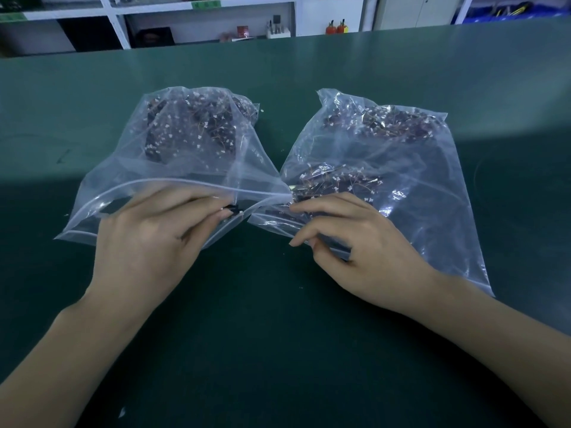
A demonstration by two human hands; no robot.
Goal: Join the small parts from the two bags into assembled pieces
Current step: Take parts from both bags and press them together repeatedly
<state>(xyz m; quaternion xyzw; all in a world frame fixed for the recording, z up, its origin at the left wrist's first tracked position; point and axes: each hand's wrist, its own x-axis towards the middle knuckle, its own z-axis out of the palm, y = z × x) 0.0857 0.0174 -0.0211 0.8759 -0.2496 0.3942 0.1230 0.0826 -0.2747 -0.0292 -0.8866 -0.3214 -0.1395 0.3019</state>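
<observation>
Head view: green table (309,350), white shelves (204,13).

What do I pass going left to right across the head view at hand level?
Left bag → left hand → small black part pinched at its fingertips → right hand → right bag, all on the green table.

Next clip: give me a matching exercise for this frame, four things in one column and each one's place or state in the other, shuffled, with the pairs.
Things:
1. left bag
2. right bag
3. left hand
4. two orange bottles

Places or states:
A. on the far shelf
B. pinching a small black part
C. mouth gaping open, left side of the table
D. under the right hand

Pairs: 1-C, 2-D, 3-B, 4-A
</observation>
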